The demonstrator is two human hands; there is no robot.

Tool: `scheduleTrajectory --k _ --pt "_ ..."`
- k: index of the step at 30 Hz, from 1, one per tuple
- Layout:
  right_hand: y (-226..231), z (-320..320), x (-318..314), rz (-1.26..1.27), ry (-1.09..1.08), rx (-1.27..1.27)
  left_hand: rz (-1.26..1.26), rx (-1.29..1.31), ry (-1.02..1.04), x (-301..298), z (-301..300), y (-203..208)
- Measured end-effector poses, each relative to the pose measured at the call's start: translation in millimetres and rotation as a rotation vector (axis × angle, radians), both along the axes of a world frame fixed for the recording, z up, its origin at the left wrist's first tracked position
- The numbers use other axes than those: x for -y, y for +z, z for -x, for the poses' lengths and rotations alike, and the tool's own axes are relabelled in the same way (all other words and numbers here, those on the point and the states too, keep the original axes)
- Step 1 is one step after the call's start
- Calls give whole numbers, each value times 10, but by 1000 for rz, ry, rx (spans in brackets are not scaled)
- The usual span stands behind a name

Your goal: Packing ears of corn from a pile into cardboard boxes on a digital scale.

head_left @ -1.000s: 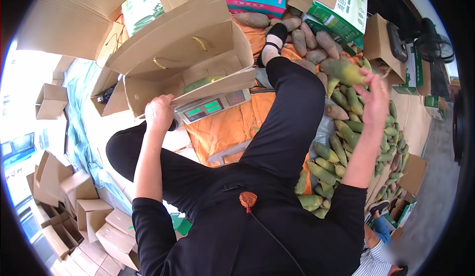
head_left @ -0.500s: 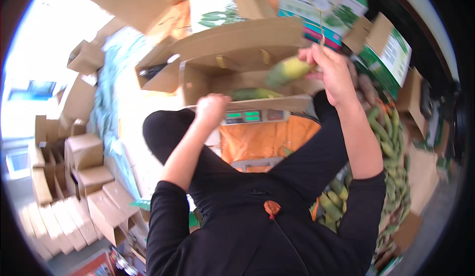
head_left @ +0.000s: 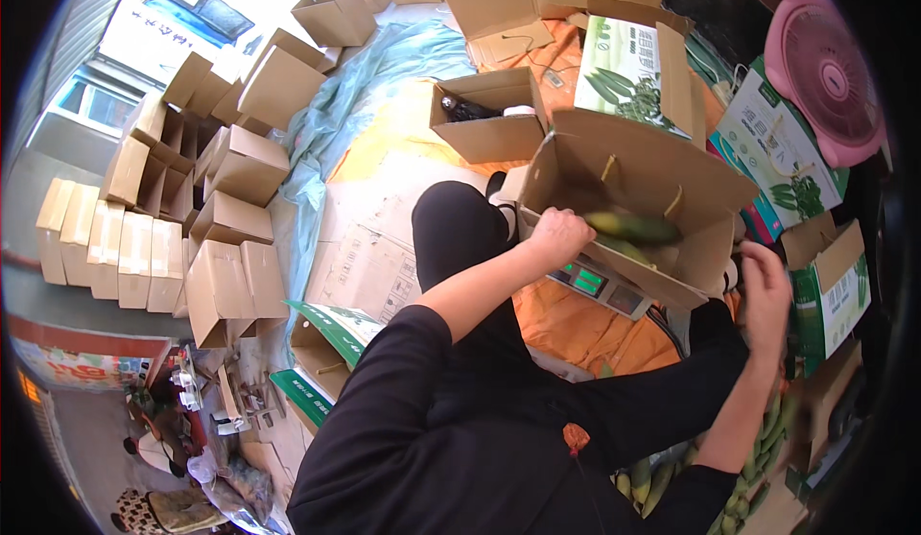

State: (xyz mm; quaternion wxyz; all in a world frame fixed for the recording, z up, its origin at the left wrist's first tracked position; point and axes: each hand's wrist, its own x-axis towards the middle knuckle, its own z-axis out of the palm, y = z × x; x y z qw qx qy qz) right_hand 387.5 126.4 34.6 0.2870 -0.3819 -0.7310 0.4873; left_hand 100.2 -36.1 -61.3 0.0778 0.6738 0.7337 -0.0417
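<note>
My left hand (head_left: pixel 564 237) is closed over the near left edge of an upright-walled, open cardboard box (head_left: pixel 672 166). Inside it lie long green-and-yellow fruits (head_left: pixel 645 228), whose exact kind I cannot make out. The box rests on a digital scale (head_left: pixel 597 290) with lit green displays, between my legs. Beyond the box's right end, my right hand (head_left: pixel 767 295) hangs with loosely bent fingers and nothing visible in it. It is nearest to a pile of similar long green fruits (head_left: pixel 763 449) beside my right leg.
A small carton (head_left: pixel 489 118) with a dark object inside stands past my left knee. Printed boxes (head_left: pixel 624 74) and a pink fan (head_left: pixel 825 70) are at the far right. Many plain cartons (head_left: pixel 245 166) line the left, beside blue plastic sheeting (head_left: pixel 360 94).
My right hand has let go of a green-and-yellow fruit and moved down to the right, away from the box. My left hand stays on the box edge. The view has swung left.
</note>
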Motion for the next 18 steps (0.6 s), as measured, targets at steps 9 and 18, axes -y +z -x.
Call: scheduleTrajectory --k 9,18 --pt "-1580 -2548 214 234 -703 199 5 41 41 -111 244 -202" --pt "-2847 -3567 2241 700 -1055 605 35 110 15 -216 -18 -18"
